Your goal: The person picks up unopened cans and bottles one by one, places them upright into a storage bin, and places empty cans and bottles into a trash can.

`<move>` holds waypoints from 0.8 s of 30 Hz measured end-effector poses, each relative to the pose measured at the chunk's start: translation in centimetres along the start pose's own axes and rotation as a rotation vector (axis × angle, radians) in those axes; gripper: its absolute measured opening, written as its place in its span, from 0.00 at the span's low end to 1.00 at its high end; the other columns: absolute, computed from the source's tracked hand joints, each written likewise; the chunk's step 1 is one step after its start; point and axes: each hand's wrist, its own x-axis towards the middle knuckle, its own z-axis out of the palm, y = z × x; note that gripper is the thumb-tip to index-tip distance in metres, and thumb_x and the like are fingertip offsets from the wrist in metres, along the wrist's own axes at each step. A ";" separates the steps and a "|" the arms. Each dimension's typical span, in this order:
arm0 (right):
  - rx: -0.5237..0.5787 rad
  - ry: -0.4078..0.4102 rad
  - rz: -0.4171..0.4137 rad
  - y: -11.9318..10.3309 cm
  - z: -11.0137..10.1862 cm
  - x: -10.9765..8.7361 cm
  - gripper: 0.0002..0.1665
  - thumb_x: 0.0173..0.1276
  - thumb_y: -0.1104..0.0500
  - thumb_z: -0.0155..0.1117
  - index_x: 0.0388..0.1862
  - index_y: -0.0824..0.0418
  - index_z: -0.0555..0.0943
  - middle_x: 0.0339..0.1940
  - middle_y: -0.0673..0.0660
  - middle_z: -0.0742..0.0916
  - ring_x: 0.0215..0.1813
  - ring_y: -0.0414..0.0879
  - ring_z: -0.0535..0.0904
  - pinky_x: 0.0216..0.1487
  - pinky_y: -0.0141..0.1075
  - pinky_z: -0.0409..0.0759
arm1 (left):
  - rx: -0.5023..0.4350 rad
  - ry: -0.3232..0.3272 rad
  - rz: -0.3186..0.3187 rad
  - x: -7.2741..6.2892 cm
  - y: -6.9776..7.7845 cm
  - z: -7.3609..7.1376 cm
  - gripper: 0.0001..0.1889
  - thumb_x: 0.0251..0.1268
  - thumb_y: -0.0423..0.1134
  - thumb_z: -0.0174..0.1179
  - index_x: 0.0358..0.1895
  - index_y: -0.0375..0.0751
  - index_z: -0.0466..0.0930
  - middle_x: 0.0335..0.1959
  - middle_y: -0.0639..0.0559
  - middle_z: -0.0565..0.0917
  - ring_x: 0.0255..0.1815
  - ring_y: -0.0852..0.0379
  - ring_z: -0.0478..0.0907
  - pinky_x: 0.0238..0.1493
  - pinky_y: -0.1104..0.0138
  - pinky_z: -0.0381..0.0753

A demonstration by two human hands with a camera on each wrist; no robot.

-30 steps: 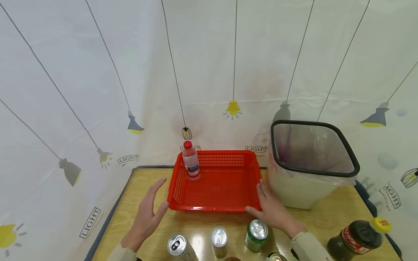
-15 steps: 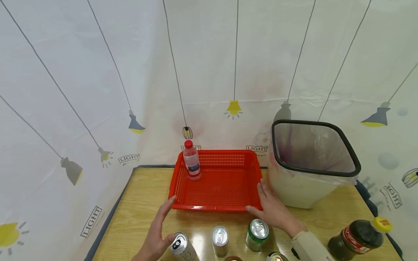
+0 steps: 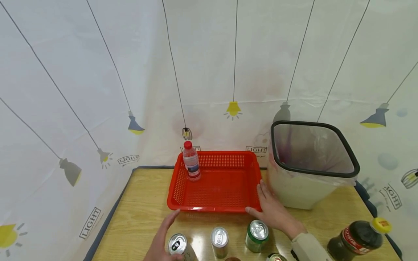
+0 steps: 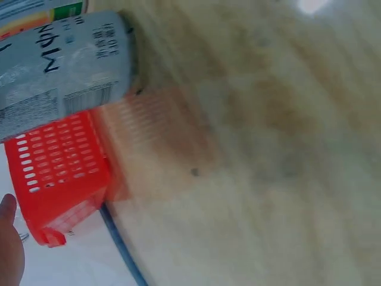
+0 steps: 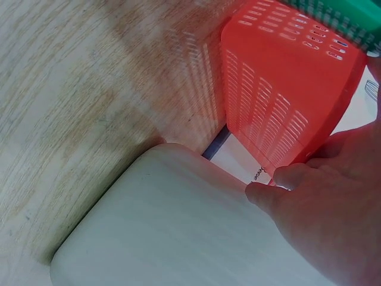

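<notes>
My left hand (image 3: 161,241) curves beside a grey-white can (image 3: 179,245), its fingers spread around the far left of it; contact cannot be told. In the left wrist view that can (image 4: 65,71) shows large, with one fingertip (image 4: 8,208) apart from it. My right hand (image 3: 272,210) rests at the front right corner of a red plastic basket (image 3: 215,209), fingers fairly straight along the outer side and thumb near the front rim. The right wrist view shows that hand (image 5: 333,196) against the basket wall (image 5: 274,107). A red-capped water bottle (image 3: 191,161) stands in the basket's left part.
A bin (image 3: 294,188) with a plastic liner and black rim stands right of the basket. A silver-topped can (image 3: 219,241), a green can (image 3: 257,235) and another can (image 3: 276,257) stand in front. A cola bottle (image 3: 356,239) is at the right. Printed cloth (image 3: 209,72) hangs behind.
My left hand has moved from beside the basket's left side toward the front and right, down to the grey-white can. The right hand stays at the basket's corner.
</notes>
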 end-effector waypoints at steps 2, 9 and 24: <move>-0.001 -0.002 0.000 0.0 0.0 0.0 0.64 0.72 0.30 0.60 0.81 0.78 0.49 0.84 0.73 0.44 0.83 0.70 0.45 0.78 0.65 0.50 | -0.055 -0.001 -0.003 -0.8 -0.5 0.1 0.61 0.63 0.67 0.65 0.73 0.11 0.51 0.77 0.25 0.61 0.82 0.49 0.56 0.78 0.71 0.54; 0.002 0.012 -0.010 -0.1 0.0 -0.2 0.64 0.72 0.29 0.60 0.80 0.78 0.50 0.84 0.73 0.46 0.83 0.70 0.47 0.78 0.66 0.51 | -0.181 -0.004 0.018 -3.5 -2.5 0.8 0.64 0.62 0.56 0.73 0.74 0.10 0.36 0.82 0.26 0.48 0.84 0.49 0.49 0.78 0.70 0.55; 0.007 0.001 0.012 -0.2 -0.2 -0.1 0.65 0.71 0.29 0.60 0.81 0.77 0.49 0.85 0.72 0.46 0.82 0.72 0.48 0.78 0.66 0.52 | -0.256 0.007 -0.217 -3.5 -0.2 3.3 0.42 0.47 0.22 0.79 0.66 0.20 0.65 0.61 0.37 0.83 0.64 0.57 0.80 0.67 0.76 0.70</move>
